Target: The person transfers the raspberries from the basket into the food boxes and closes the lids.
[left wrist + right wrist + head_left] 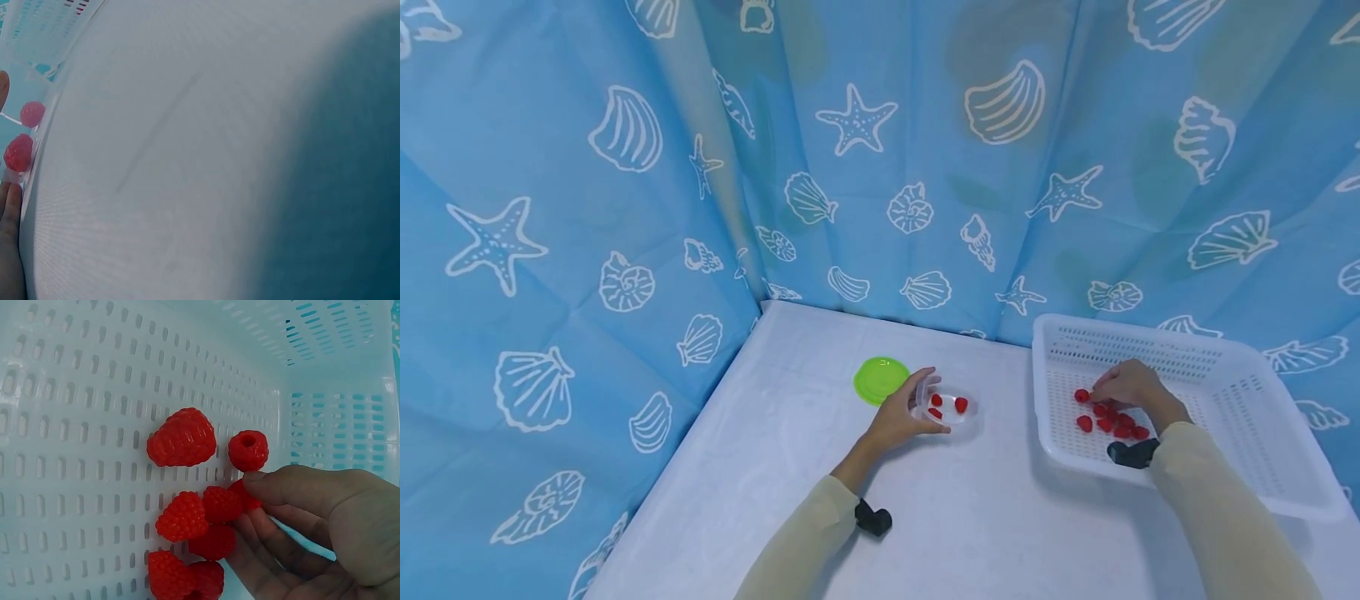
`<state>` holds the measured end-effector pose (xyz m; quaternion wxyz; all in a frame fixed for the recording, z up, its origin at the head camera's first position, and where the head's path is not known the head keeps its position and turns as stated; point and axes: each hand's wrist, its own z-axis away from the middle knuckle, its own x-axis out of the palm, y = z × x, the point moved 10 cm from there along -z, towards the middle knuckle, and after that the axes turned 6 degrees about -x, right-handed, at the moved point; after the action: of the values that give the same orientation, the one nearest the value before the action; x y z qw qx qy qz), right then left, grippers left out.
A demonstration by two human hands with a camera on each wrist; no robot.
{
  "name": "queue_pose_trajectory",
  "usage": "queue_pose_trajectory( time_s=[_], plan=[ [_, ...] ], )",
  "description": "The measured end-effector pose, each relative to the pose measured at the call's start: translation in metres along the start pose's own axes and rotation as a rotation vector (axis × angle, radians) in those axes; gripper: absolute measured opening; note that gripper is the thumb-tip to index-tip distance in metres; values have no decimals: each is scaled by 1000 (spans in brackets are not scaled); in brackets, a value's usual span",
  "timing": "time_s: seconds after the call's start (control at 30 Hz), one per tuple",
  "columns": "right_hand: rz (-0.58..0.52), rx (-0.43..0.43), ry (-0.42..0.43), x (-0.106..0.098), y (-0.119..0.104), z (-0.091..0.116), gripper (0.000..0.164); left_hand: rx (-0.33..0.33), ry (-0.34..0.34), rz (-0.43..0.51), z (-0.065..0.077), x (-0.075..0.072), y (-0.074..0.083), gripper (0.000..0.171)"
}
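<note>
My left hand (897, 418) grips a small clear plastic container (947, 415) from its left side, thumb and fingers spread around it. Inside lie a few red raspberries (961, 405); two (19, 153) show at the edge of the left wrist view. Over to the right, my right hand (1131, 387) reaches into a white perforated basket (1232, 408). Its thumb and fingers pinch a raspberry (245, 495), partly hidden by the thumb. Several more raspberries (182, 516) lie on the basket floor beside the fingers.
A bright green round lid (881, 381) lies on the white-covered table (970, 517), behind the left hand. Blue curtains (880, 200) with white shell and starfish prints stand along the back and left. The basket's raised walls surround the right hand.
</note>
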<state>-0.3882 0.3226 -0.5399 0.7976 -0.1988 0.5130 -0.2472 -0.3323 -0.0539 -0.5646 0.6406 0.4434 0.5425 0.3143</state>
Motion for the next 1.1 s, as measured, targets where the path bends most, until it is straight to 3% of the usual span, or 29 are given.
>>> queue_pose_trajectory(
  time_s=[0.5, 0.7, 0.8, 1.1],
  plan=[
    [-128, 10, 43, -4, 11, -1, 71, 3, -1, -8, -1, 0, 1, 94],
    [-245, 2, 25, 2, 13, -3, 86, 15, -3, -4, -1, 0, 2, 96],
    [-302, -3, 24, 5, 12, -3, 83, 23, -3, -1, -1, 0, 2, 96],
    [-487, -107, 107, -3, 0, -2, 95, 20, -6, -5, 0, 0, 1, 96]
  ],
)
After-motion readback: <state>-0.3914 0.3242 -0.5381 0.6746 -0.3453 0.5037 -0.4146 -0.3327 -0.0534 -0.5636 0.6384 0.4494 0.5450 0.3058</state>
